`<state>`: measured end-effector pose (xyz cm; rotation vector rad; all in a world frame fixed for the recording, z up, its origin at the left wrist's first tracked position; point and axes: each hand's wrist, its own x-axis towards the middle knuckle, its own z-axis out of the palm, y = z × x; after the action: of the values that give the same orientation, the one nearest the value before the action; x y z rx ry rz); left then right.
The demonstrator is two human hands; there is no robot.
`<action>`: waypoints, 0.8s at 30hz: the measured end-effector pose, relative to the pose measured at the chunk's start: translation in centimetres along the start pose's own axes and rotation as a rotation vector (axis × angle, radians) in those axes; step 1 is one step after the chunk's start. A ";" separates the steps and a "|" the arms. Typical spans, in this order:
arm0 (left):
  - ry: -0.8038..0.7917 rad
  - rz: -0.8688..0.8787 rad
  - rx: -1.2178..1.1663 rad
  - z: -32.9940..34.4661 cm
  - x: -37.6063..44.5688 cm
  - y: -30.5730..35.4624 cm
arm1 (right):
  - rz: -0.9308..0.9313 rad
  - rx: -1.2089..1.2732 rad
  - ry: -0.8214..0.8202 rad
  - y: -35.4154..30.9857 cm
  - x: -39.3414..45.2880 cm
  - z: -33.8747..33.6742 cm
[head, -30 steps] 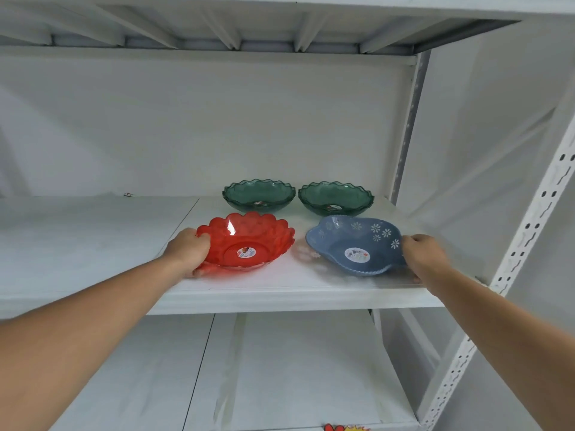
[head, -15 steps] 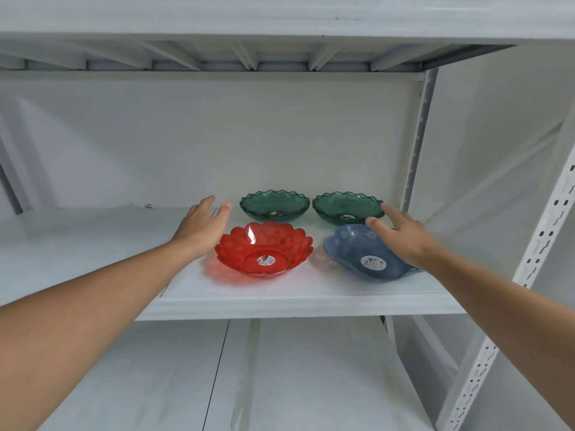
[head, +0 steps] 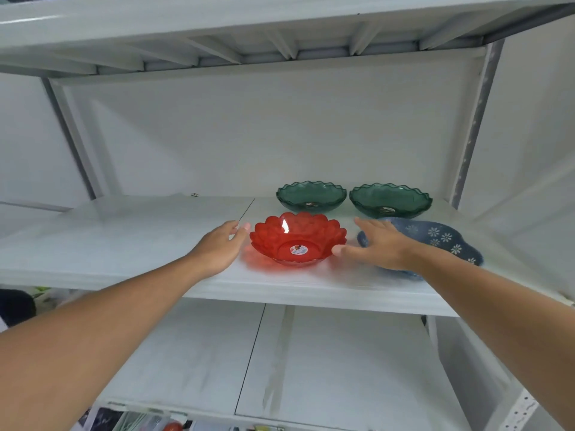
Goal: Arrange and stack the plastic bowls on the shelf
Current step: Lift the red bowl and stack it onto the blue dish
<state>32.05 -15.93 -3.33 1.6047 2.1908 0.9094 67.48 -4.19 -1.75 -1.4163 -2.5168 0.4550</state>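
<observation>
A red scalloped bowl stands at the front of the white shelf. Two dark green wavy-rimmed bowls sit behind it, one on the left and one on the right. A blue bowl with white flowers lies at the front right, partly hidden by my right hand. My left hand is open just left of the red bowl, fingertips near its rim. My right hand is open, over the blue bowl's left part, thumb close to the red bowl's right rim.
A shelf board hangs overhead and a lower shelf lies below. Perforated uprights stand at the right. The left half of the bowl shelf is bare. Small items show at the bottom edge.
Both hands let go of the red and blue bowls, lifted, and now flank the red bowl with fingers spread. The view has shifted, so the bowls appear further right.
</observation>
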 end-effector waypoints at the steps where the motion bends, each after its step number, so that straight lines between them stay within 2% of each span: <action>1: -0.024 0.001 0.005 0.0 0.0 -0.3 | -0.005 -0.044 -0.013 -0.2 0.2 0.4; 7: -0.247 0.112 -0.062 -1.0 1.9 -2.1 | 0.039 -0.199 -0.048 -1.3 1.2 1.1; 11: -0.416 0.232 -0.005 -1.1 3.7 -2.8 | 0.105 -0.270 -0.074 -1.6 2.0 0.8; 16: -0.407 0.369 0.032 0.3 5.1 -3.5 | 0.145 -0.309 -0.081 -2.2 2.9 1.1; 24: -0.360 0.354 -0.019 1.4 5.9 -2.6 | 0.107 -0.366 -0.079 -2.4 4.8 1.7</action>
<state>28.80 -10.51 -5.22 2.0058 1.6843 0.6553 62.55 -1.55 -2.29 -1.6943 -2.6987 0.0665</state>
